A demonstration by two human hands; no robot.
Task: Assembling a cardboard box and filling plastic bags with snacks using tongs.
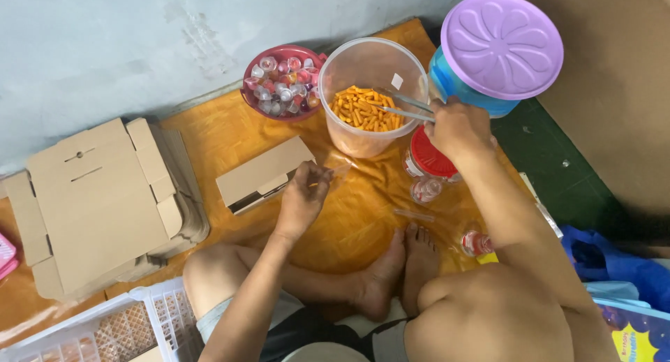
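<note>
Tongs [405, 105] in right hand [457, 128], over snack tub [349, 69]

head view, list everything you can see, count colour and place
clear tub: one, holds orange snack sticks, top centre on the mat
tongs: one pair, metal, tips in the clear tub, held by the right hand
red bowl: one, full of small jelly cups, left of the tub
purple-lidded container: one, blue body, top right
red-lidded jar: one, clear, under the right wrist
small clear bag: one, at the left hand's fingertips
small box: one, brown cardboard, mid mat
flat carton stack: one pile, brown, left
white basket: one, bottom left
orange mat: one, on the floor
left hand: holds the bag
right hand: grips the tongs
</note>
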